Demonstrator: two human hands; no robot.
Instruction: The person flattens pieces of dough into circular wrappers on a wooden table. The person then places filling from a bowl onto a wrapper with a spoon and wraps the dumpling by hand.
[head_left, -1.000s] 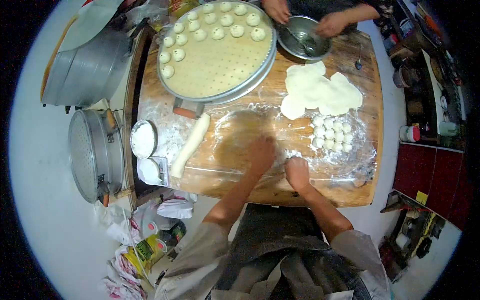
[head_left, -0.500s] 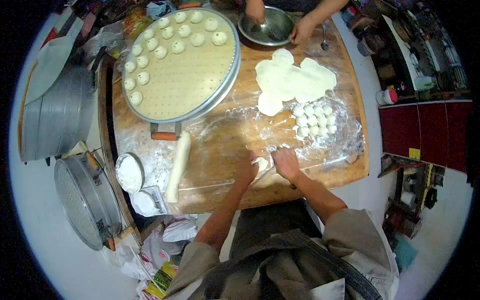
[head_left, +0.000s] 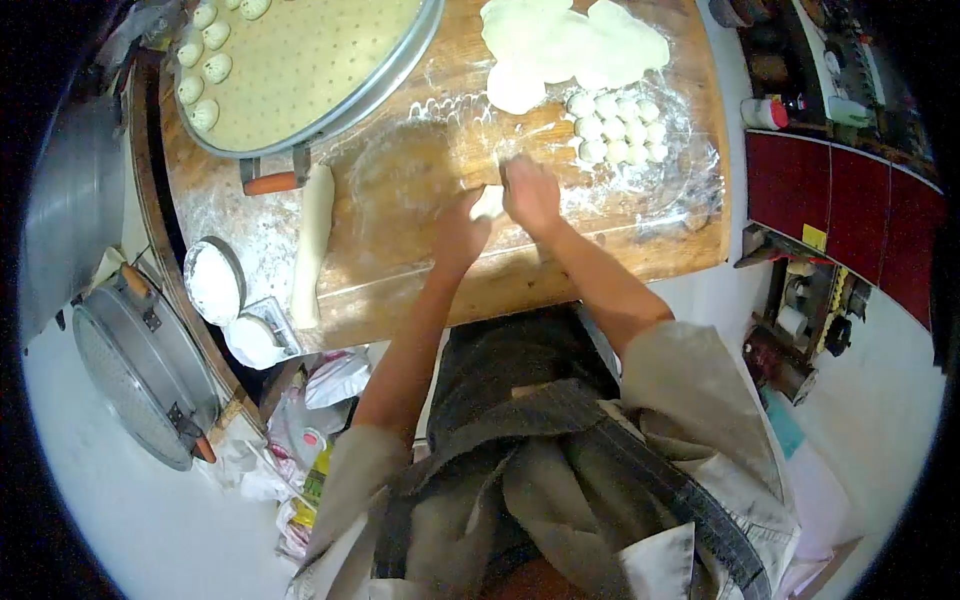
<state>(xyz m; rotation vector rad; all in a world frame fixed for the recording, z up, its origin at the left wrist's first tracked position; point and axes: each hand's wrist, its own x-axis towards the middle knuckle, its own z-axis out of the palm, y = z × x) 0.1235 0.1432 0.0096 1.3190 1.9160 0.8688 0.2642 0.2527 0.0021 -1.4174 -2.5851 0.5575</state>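
Left hand (head_left: 462,232) curled and nearly closed, it has the edge of a small white dough piece (head_left: 488,203) over the worktop (head_left: 392,205), and here's the right hand (head_left: 532,195), drawn in closer than a moment ago, half-curled just beside it, its grip hidden, so the piece now sits between both hands; dough balls (head_left: 615,130) beyond to the right, dough sheet (head_left: 570,48) farther out, dough roll (head_left: 314,245) off left
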